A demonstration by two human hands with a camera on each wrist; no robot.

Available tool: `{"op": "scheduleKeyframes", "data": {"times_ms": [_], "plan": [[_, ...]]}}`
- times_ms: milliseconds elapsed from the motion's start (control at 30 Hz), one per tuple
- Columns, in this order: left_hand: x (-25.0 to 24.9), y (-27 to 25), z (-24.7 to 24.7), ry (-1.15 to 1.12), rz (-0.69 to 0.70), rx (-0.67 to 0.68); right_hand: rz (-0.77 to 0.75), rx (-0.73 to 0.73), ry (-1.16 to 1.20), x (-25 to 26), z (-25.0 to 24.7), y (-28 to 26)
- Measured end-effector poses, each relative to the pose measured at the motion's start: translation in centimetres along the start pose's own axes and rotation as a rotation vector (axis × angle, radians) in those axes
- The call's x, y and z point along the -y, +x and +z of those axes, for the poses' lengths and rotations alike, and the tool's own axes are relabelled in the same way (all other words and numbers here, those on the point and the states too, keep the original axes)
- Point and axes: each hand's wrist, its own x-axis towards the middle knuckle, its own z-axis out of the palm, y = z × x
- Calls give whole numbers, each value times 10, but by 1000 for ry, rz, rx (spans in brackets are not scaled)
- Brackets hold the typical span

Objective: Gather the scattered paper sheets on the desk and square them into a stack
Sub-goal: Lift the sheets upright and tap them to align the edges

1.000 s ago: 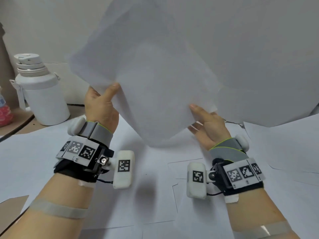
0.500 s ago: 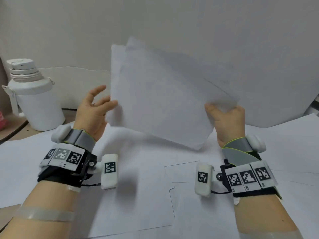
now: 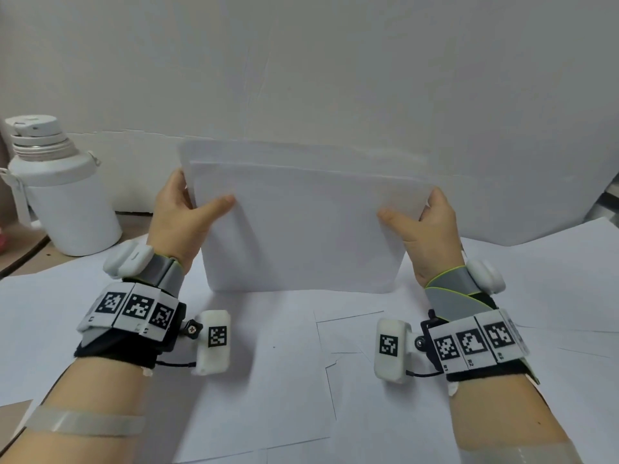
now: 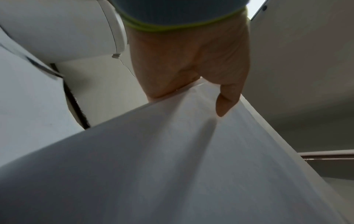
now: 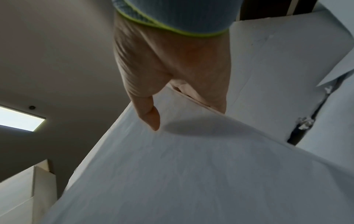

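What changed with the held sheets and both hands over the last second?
The held sheets swung from tilted high to upright, bottom edge down near the desk paper. The left hand, open half a second ago, grips again; the right hand kept hold. The bottle stayed.

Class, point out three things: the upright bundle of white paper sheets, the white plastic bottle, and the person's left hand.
Upright bundle of white paper sheets (image 3: 301, 236): head view, middle of front sheet.
White plastic bottle (image 3: 67, 202): head view, its body.
Left hand (image 3: 181, 216): head view, back of hand.
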Motion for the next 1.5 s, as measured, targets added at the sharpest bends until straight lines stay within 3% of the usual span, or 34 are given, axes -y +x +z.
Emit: {"op": "scheduleKeyframes", "data": {"times_ms": [200,400,533,733,867,1000,1233,1400,1500], "plan": [[-4,-1,6,-49,16,87,-1,13,-2,0,4,-1],[-3,-3,2,-18,54,13,-198,81,-229,10,3,-3],[-11,-2,6,183,216,28,-239,43,-266,13,5,-4],[-5,1,4,375,261,1,-156,-51,-163,8,4,-3],[-5,-1,8,50,111,-7,69,-78,75,0,3,0],[2,-3,10,71,-75,-30,251,-14,62,-14,2,1],[-2,-6,20,67,-37,-50,202,-48,122,-11,10,4],[12,-8,15,148,-219,-8,324,65,-10,-27,1,2],[12,-11,16,191,-241,25,372,96,-41,-30,-1,1]]}}
